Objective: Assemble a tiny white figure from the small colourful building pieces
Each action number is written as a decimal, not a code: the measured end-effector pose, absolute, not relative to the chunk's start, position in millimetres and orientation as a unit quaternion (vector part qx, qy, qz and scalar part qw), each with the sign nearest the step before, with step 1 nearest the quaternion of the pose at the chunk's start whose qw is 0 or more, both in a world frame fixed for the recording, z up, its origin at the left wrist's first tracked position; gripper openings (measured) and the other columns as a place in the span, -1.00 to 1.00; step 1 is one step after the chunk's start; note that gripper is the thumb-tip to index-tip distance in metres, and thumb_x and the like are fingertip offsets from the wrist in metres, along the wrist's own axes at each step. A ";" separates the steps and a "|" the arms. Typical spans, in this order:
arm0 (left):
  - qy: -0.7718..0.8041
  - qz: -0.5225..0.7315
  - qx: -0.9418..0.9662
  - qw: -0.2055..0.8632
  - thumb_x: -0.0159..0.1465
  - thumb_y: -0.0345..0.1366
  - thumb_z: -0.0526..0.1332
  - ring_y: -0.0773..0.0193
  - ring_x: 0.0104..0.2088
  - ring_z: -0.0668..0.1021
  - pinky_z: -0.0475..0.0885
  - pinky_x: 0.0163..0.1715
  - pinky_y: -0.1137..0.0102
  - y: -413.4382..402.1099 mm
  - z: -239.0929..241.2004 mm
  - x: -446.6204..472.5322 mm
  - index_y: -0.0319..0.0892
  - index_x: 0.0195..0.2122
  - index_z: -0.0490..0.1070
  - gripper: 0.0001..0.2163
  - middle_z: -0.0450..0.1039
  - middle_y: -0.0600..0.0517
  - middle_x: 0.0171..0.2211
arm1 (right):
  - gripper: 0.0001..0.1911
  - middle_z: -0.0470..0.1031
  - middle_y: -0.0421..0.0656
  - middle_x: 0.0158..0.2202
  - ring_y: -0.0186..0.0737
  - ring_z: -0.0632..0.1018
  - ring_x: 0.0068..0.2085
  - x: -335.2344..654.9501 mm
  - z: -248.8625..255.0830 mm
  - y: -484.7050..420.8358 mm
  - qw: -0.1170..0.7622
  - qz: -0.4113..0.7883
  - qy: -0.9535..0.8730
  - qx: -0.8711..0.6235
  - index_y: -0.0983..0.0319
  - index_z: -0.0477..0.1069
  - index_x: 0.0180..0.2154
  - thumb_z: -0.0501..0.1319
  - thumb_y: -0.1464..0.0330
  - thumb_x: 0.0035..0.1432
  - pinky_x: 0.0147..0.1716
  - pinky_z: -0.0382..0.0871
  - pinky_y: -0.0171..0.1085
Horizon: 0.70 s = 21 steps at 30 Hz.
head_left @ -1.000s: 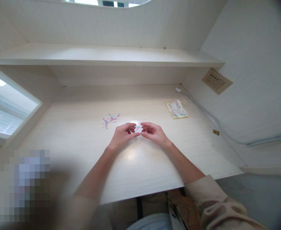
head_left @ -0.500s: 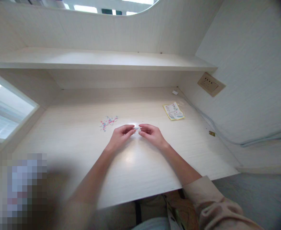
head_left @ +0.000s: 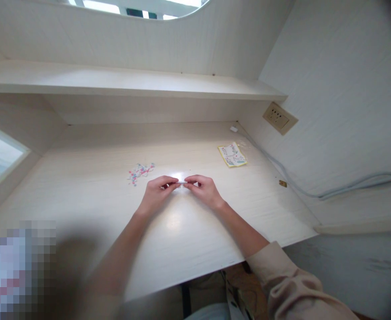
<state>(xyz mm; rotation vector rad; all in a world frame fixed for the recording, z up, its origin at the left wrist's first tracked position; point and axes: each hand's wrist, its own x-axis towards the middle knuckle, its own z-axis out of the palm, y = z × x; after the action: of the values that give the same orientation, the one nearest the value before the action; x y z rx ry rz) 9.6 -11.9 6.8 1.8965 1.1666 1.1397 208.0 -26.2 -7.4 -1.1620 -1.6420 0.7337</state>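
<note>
My left hand [head_left: 157, 194] and my right hand [head_left: 203, 190] meet over the middle of a pale wooden desk [head_left: 92, 209]. Both hands are closed in a pinch on one small white piece [head_left: 182, 182] held between their fingertips. What the piece is I cannot make out. A scatter of several tiny pink, blue and white bits [head_left: 138, 172] lies on the desk just left of my left hand.
A small printed card with a yellow edge [head_left: 232, 155] lies at the desk's right rear. A pale cable [head_left: 315, 193] runs along the right wall under a wall socket [head_left: 280, 118]. A small brass piece [head_left: 282, 183] lies near the cable. A shelf [head_left: 132, 84] spans the back.
The white piece, held flat and broad a second ago, now shows only edge-on between the pinched fingertips. The view has shifted, with everything sliding left.
</note>
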 end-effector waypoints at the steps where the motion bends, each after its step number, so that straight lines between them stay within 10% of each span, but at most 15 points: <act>1: 0.441 0.432 0.722 0.312 0.18 -0.17 0.30 0.27 -0.37 0.56 0.45 -0.37 0.42 -11.9 7.6 9.7 -0.16 -0.31 0.57 -0.82 0.59 -0.02 -0.34 | -0.78 0.61 -0.14 -0.30 -0.26 0.58 -0.29 208.1 -6.7 -26.4 0.477 0.294 -0.678 -0.476 0.19 0.57 -0.23 0.32 0.24 0.09 -0.27 0.44 -0.31; 21: 0.456 0.373 0.762 0.269 0.21 -0.18 0.27 0.27 -0.36 0.57 0.45 -0.31 0.39 -7.6 1.9 5.6 -0.14 -0.29 0.55 -0.84 0.60 0.00 -0.33 | -0.84 0.63 -0.14 -0.26 -0.25 0.59 -0.25 209.2 -6.4 -22.4 0.395 0.184 -0.756 -0.488 0.18 0.57 -0.21 0.28 0.31 0.16 -0.18 0.43 -0.27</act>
<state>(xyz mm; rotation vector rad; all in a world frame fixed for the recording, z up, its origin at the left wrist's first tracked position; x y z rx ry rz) 5.6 -7.6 1.9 2.0534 1.2306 1.0060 209.2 -22.4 -6.4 -1.2373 -1.9183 0.4658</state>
